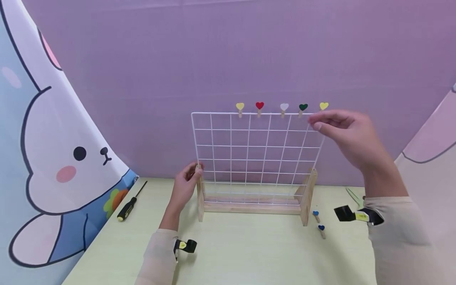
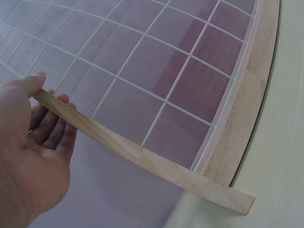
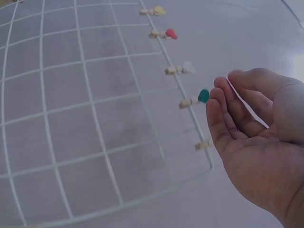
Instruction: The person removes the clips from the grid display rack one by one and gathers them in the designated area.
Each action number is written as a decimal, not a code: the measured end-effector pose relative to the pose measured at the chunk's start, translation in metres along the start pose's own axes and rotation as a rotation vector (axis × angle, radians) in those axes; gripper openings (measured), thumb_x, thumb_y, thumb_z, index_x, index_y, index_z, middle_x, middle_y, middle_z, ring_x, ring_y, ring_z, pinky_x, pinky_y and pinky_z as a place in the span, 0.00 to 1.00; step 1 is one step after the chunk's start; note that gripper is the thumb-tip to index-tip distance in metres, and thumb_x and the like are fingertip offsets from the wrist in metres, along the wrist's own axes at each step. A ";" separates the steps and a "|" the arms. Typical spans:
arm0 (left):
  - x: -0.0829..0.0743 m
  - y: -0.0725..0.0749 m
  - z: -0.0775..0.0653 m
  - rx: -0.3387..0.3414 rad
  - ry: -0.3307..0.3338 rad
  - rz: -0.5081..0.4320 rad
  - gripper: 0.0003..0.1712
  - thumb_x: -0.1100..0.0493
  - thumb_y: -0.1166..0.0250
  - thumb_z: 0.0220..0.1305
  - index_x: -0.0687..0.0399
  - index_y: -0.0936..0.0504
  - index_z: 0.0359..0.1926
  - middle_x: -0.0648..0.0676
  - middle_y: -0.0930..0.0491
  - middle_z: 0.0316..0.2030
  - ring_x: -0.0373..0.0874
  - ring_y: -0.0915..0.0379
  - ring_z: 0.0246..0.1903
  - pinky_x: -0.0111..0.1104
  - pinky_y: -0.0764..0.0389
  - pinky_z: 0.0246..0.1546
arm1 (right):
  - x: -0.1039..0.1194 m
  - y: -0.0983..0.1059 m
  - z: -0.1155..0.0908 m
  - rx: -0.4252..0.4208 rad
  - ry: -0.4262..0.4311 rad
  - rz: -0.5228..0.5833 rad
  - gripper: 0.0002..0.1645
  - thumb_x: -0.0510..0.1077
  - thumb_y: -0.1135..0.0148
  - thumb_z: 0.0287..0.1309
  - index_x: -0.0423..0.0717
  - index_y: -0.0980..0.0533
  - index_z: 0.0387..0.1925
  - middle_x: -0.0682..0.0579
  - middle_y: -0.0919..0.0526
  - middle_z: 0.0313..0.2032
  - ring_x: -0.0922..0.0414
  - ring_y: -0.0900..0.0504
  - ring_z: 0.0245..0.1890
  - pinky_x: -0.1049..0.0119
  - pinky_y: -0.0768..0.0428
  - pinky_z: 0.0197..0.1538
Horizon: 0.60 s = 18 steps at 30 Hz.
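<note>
A white wire grid (image 1: 247, 146) stands upright in a wooden stand (image 1: 249, 208). My left hand (image 1: 183, 186) grips the top of the stand's left post (image 2: 142, 154) between thumb and fingers. Along the grid's top wire sit several small heart clothespins: pale yellow (image 1: 240, 106), red (image 1: 259, 105), white (image 1: 284, 107), dark green (image 1: 303, 107) and bright yellow (image 1: 323, 105). Beside the top right corner is my right hand (image 1: 356, 138), fingers loosely bent and holding nothing. In the right wrist view its fingers hide the last clothespin's heart; only the wooden part (image 3: 203, 144) shows.
Two blue heart clothespins, one lighter (image 1: 316, 215) and one darker (image 1: 322, 229), lie on the table right of the stand. A screwdriver (image 1: 129, 208) lies at the left. Near the right wrist is a thin green object (image 1: 354, 196). Behind hangs a purple cloth (image 1: 142, 79).
</note>
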State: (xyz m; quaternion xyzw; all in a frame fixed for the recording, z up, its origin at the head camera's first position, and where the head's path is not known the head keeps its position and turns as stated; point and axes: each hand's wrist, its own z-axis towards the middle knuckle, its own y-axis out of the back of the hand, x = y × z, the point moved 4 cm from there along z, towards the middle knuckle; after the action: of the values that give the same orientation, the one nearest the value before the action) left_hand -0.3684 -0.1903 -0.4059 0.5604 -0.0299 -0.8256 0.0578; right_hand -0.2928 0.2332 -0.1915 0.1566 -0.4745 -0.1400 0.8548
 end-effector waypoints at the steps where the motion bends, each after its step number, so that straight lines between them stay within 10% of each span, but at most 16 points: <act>1: 0.000 0.000 0.000 0.000 -0.001 0.000 0.25 0.50 0.35 0.73 0.57 0.21 0.65 0.60 0.17 0.61 0.37 0.21 0.57 0.19 0.22 0.57 | 0.003 -0.002 0.003 -0.001 0.012 0.023 0.20 0.43 0.31 0.67 0.38 0.18 0.56 0.60 0.10 0.49 0.64 0.14 0.52 0.81 0.21 0.56; 18: 0.001 0.000 0.000 -0.005 -0.015 0.002 0.23 0.50 0.35 0.73 0.55 0.20 0.63 0.61 0.17 0.60 0.35 0.20 0.54 0.20 0.21 0.56 | 0.044 -0.029 0.046 0.038 0.031 0.140 0.19 0.43 0.28 0.64 0.40 0.16 0.54 0.54 0.09 0.47 0.59 0.14 0.49 0.76 0.19 0.52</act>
State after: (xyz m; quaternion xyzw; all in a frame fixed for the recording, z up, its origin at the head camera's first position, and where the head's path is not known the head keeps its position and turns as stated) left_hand -0.3683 -0.1901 -0.4067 0.5541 -0.0290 -0.8298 0.0600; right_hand -0.3117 0.1834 -0.1463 0.1411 -0.4735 -0.0684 0.8667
